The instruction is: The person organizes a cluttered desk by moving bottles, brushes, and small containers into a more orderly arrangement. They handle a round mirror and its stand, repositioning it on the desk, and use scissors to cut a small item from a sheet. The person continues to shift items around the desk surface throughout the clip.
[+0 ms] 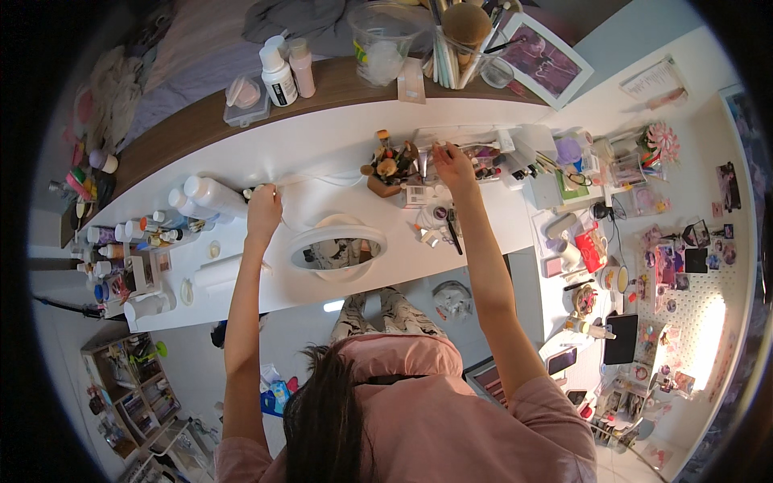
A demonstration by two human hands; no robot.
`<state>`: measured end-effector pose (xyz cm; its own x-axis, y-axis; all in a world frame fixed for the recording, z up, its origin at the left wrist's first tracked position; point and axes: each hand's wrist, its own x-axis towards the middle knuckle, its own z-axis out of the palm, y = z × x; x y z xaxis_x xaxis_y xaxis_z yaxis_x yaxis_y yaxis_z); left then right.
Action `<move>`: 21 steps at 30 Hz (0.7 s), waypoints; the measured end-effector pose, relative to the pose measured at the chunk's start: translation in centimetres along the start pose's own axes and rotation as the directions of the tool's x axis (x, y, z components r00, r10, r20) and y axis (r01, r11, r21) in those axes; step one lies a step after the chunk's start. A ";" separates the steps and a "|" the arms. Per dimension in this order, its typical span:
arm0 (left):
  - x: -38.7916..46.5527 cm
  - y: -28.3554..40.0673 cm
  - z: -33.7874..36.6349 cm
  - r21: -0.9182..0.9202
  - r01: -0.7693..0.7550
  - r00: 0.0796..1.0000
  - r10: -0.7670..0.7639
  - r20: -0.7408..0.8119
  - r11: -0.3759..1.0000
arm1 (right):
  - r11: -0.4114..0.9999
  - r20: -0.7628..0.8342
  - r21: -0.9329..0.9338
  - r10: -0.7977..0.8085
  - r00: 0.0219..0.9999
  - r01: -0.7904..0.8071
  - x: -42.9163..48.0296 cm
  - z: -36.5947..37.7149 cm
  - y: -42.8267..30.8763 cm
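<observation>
My left hand is closed around a small item at the back of the white desk, beside two large white bottles; what it holds is mostly hidden. My right hand reaches to the clear cosmetics organizer, palm partly up and fingers slightly curled; whether it touches anything cannot be told. Left of it stands a brown holder with makeup brushes. Between my arms is a round white-framed mirror on a stand, with a pale cable behind it. A small box lies near the brush holder.
A brown ledge behind the desk bears bottles, a clear plastic cup, brushes and a framed picture. Many cosmetics bottles crowd the desk's left end. A white paper roll lies near my left forearm. A second cluttered desk is at right.
</observation>
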<state>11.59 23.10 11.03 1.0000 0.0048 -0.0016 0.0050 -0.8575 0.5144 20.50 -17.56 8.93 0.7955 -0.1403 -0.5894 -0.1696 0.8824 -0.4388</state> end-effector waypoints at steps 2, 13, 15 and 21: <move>-0.1 -0.4 0.6 0.233 -0.039 0.993 0.064 -0.100 0.972 | 0.999 0.064 -0.008 -0.034 0.997 0.034 -0.4 0.4 -0.1; 3.6 4.5 4.7 -0.234 -0.358 0.920 0.384 0.080 0.904 | 0.960 0.248 0.219 0.116 0.962 -0.172 -0.9 1.4 -2.3; 4.6 4.3 5.9 -0.166 -0.270 0.926 0.303 0.225 0.948 | 0.958 0.253 0.224 0.122 0.960 -0.181 -1.0 1.4 -2.6; 6.5 3.8 7.0 -0.156 -0.334 0.900 0.364 0.239 0.930 | 0.914 0.243 0.358 0.108 0.964 -0.192 -1.5 2.0 -2.5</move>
<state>18.17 16.21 6.96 0.9025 -0.4303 -0.0191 -0.3294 -0.7182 0.6129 20.89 -18.68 12.31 0.8900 0.0688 -0.4508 -0.0998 0.9940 -0.0453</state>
